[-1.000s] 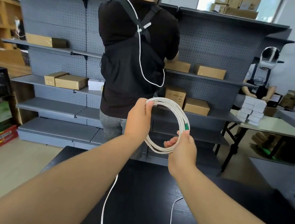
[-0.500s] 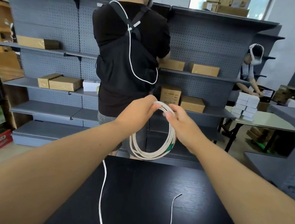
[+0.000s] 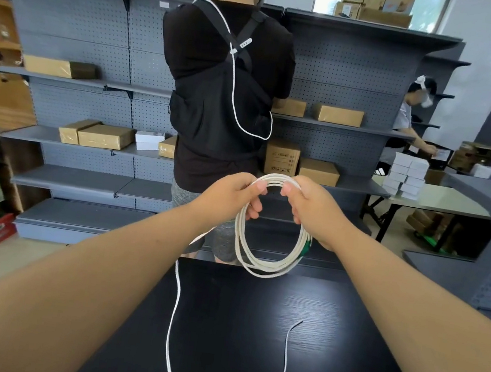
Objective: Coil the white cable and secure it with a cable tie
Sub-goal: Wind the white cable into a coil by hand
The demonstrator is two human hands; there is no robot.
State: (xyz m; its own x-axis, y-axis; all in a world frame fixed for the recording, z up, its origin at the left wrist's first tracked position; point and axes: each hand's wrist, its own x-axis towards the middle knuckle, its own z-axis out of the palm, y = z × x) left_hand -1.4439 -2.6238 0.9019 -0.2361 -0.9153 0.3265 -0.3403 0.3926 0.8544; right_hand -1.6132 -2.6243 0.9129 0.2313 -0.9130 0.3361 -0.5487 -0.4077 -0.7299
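White cable [image 3: 264,269] is mostly coiled, pinched at 12 o'clock by left grip [image 3: 230,196] and right grip [image 3: 313,209]; the 6 o'clock tail is unwound, and no tie is fitted.

The white cable [image 3: 275,180] has a green patch low on its right. Black wood-grain bench [image 3: 249,328]; grey perforated shelving [image 3: 348,74]; brown cardboard boxes [image 3: 106,136] centre left.
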